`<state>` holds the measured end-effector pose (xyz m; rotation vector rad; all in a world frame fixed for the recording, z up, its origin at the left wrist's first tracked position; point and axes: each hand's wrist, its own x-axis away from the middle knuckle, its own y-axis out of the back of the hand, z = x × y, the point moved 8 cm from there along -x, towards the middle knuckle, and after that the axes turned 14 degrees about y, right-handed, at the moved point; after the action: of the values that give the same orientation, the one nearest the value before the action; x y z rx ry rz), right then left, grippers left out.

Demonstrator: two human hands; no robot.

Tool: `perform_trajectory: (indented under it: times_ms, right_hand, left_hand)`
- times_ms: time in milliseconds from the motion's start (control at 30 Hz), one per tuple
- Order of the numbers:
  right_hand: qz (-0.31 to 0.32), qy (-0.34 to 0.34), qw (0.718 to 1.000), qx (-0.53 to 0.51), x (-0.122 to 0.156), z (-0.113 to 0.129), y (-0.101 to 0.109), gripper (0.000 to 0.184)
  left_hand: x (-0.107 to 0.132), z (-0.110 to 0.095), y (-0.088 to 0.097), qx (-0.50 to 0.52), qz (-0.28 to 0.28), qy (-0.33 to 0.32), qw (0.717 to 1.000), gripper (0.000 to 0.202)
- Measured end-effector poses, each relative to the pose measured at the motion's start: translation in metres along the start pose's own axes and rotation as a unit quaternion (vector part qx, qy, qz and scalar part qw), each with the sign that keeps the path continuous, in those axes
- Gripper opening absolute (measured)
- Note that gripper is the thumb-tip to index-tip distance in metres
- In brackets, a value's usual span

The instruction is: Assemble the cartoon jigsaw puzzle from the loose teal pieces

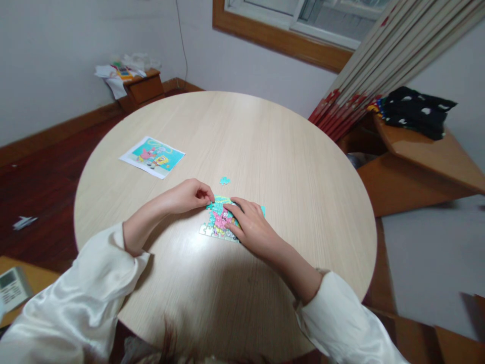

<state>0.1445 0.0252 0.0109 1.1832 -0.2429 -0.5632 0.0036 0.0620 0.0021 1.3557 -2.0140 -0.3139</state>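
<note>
A partly joined jigsaw puzzle (220, 221) in turquoise, pink and yellow lies flat on the round table. My left hand (191, 196) is at its upper left corner, thumb and fingers pinched on a small turquoise puzzle piece (209, 206). Across the right part of the puzzle rests my right hand (252, 222), fingers spread and covering some of the picture. A few loose turquoise pieces (225, 180) lie just beyond the puzzle's far edge. To the far left is a printed picture sheet (155, 155) with cartoon figures.
The pale wooden round table (295, 167) fills the middle. A small wooden cabinet (146, 86) with papers stands at the back left. Dark patterned cloth (417, 112) sits on a wooden stand at the right, near a long curtain (364, 65). A remote control (14, 288) lies at lower left.
</note>
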Motion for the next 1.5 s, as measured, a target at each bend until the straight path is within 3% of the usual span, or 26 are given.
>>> perform_trajectory:
  times_ms: [567,767,967,1267,1500]
  right_hand:
    - [0.002,-0.004,1.0,-0.005,-0.002,0.002,0.0,0.04]
    - [0.002,-0.005,1.0,-0.001,0.0,0.001,0.0,0.04]
    - [-0.005,-0.001,1.0,0.001,-0.001,0.001,0.0,0.039]
    - [-0.01,0.003,1.0,0.002,-0.002,0.001,0.0,0.039]
    - [-0.014,0.004,1.0,0.005,0.0,0.002,-0.002,0.039]
  left_hand:
    - [0.001,-0.004,0.005,-0.039,-0.08,-0.004,0.996,0.007]
    - [0.009,-0.007,0.018,-0.019,-0.089,0.033,0.995,0.014]
    - [0.003,-0.001,0.006,-0.053,-0.06,0.042,0.996,0.017]
    - [0.0,0.007,0.002,-0.125,-0.086,0.071,0.986,0.018]
    - [0.007,-0.002,0.016,-0.069,-0.111,0.044,0.99,0.031]
